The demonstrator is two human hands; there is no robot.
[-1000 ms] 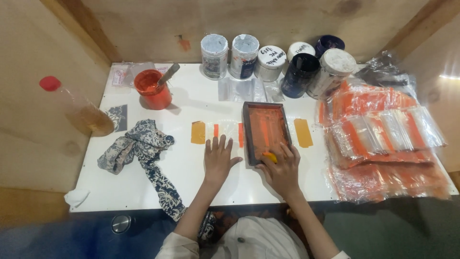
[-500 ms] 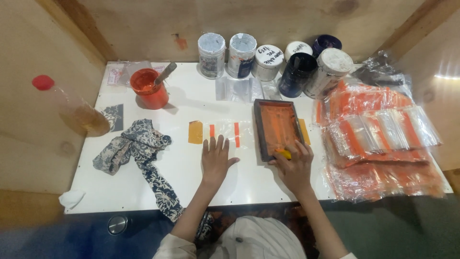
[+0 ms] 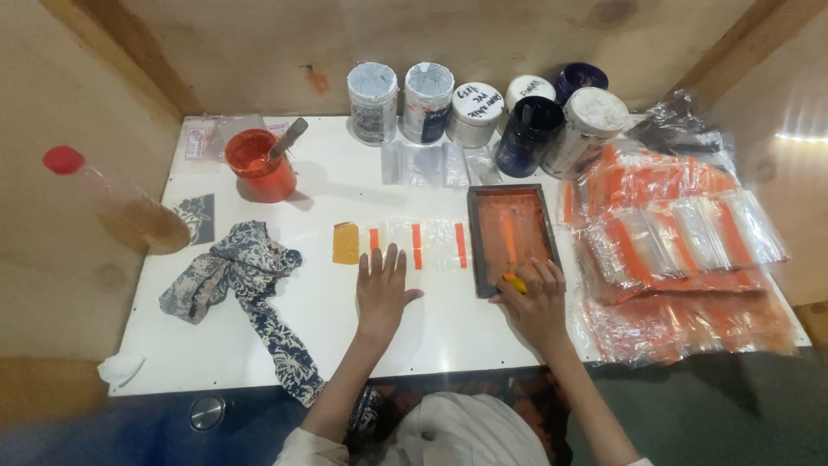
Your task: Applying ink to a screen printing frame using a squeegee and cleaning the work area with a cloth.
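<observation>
- A white table with a smooth, slightly glossy top fills the middle of the view.
- Plywood walls in a warm light brown close it in behind and on the left, with darker wooden battens running at a slant in the corners.
- A plywood panel also stands to the right, where a bright patch of light glares.
- The floor below the near table edge looks dark and bluish-grey.
</observation>
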